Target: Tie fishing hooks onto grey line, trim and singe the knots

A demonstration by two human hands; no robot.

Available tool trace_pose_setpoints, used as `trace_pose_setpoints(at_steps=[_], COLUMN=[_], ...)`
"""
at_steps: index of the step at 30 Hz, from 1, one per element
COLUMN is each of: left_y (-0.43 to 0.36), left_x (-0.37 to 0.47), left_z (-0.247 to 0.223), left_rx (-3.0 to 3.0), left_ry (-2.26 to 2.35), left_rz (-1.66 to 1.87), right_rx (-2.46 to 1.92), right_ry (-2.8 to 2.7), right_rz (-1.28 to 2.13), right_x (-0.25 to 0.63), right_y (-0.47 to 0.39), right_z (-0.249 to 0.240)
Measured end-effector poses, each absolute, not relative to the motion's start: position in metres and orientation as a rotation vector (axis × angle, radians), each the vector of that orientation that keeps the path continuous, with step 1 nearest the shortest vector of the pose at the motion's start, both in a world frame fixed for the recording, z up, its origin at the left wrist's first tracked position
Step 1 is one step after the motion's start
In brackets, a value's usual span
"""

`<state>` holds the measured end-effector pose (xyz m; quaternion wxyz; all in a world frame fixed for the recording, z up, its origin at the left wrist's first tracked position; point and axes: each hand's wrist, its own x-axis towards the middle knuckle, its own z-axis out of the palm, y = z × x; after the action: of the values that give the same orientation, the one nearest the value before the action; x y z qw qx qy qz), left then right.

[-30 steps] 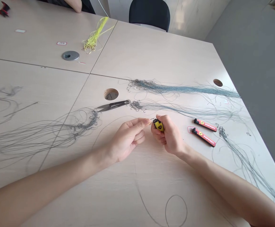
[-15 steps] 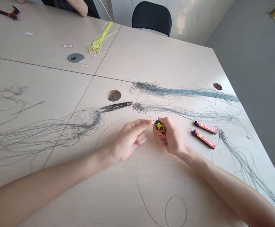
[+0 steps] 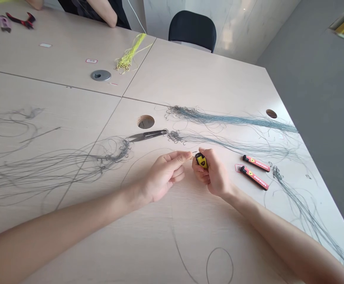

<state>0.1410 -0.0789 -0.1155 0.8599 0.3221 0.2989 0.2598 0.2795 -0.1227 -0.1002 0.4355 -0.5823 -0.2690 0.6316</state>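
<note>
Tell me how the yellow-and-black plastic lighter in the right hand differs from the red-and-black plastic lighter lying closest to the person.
The yellow-and-black lighter is gripped in the right hand, while the red-and-black lighter lies flat on the pale table. Fingers hide part of the yellow one; the red one shows its full length. The yellow one bears a dark emblem, the red one a yellow emblem with white lettering. Both have black tops.

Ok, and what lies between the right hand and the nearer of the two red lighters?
In the head view, a small red-edged label lies between the right hand and that red lighter, by its black end.
</note>
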Motion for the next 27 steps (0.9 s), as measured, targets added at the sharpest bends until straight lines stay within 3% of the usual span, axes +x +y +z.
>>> trace_pose_setpoints(at_steps=[8,16,27], left_y=[-0.078,-0.079,-0.078], left_x=[0.14,0.136,0.136], left_z=[-0.115,-0.116,-0.115], left_rx=[0.673,0.697,0.724], left_ry=[0.637,0.62,0.617], left_rz=[0.542,0.549,0.544], right_rx=[-1.415,-1.175,-1.231], right_ry=[-0.645,-0.691,-0.757], right_rz=[1.527,1.235,1.24], right_x=[0.28,0.279,0.281], right_y=[-0.124,-0.136,-0.135], right_z=[-0.104,-0.12,-0.123])
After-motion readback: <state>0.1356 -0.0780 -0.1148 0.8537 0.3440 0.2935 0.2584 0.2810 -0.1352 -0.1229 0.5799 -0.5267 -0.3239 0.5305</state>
